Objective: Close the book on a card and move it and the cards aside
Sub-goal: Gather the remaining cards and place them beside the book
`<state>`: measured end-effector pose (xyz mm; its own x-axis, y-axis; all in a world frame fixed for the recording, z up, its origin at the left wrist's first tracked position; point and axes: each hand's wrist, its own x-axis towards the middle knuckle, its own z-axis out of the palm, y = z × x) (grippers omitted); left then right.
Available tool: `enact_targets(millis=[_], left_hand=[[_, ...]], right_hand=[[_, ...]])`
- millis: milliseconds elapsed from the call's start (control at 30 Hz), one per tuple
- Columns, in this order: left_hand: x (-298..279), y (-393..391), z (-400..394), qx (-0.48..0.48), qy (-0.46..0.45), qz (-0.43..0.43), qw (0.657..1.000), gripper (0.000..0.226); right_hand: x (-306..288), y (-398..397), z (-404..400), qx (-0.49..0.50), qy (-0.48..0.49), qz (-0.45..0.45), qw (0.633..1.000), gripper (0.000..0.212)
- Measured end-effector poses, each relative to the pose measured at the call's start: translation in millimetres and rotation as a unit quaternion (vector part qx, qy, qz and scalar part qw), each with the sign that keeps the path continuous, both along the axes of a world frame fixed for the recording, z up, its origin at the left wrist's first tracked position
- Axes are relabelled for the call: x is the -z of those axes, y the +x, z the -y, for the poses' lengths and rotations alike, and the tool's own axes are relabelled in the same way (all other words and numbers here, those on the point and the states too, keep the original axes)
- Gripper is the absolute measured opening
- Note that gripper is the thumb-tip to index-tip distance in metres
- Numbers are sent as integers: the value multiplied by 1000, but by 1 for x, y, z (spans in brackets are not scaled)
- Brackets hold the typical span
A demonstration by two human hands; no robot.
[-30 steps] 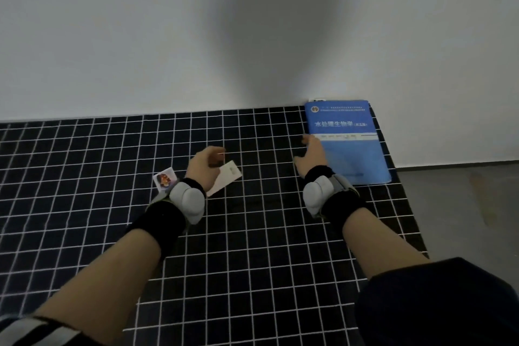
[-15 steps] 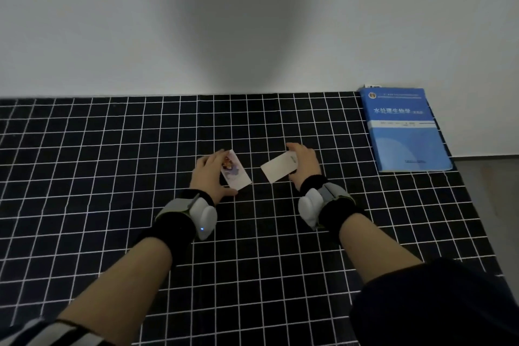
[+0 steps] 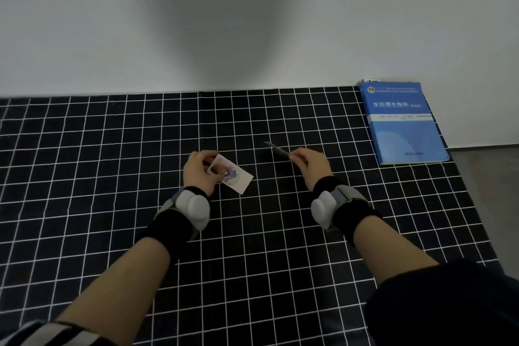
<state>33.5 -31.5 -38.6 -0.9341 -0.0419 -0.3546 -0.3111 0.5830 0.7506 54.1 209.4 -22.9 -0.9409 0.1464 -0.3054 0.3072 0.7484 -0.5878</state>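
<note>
A blue book (image 3: pixel 403 123) lies shut at the far right corner of the checked table, against the wall, with a white sliver of something showing at its top edge. My left hand (image 3: pixel 200 173) pinches a picture card (image 3: pixel 233 175) face up, just above the cloth. My right hand (image 3: pixel 309 167) holds a second card (image 3: pixel 276 149) between thumb and fingers; this card is turned edge-on, so its face is hidden. The two hands are apart, near the table's middle, well left of the book.
A black cloth with a white grid (image 3: pixel 112 166) covers the table. A pale wall (image 3: pixel 224 22) runs along its far edge. The table's right edge drops to a grey floor (image 3: pixel 488 185). Both wrists carry black bands with grey devices.
My right hand left the book and took the plain card. That card has since tilted from flat to edge-on. My left hand now holds the picture card instead.
</note>
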Motion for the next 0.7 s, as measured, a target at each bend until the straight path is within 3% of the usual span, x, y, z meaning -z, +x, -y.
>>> enact_targets(millis=[100, 267, 700], left_hand=[[-9, -1, 8, -21, 68, 53, 996, 41], [-13, 2, 15, -14, 95, 100, 990, 37], [-44, 3, -25, 13, 184, 66, 981, 24]], right_hand=[[1, 2, -4, 15, -8, 23, 1000, 27], [1, 12, -4, 88, -106, 49, 989, 29], [-5, 28, 14, 82, -248, 62, 963, 24]])
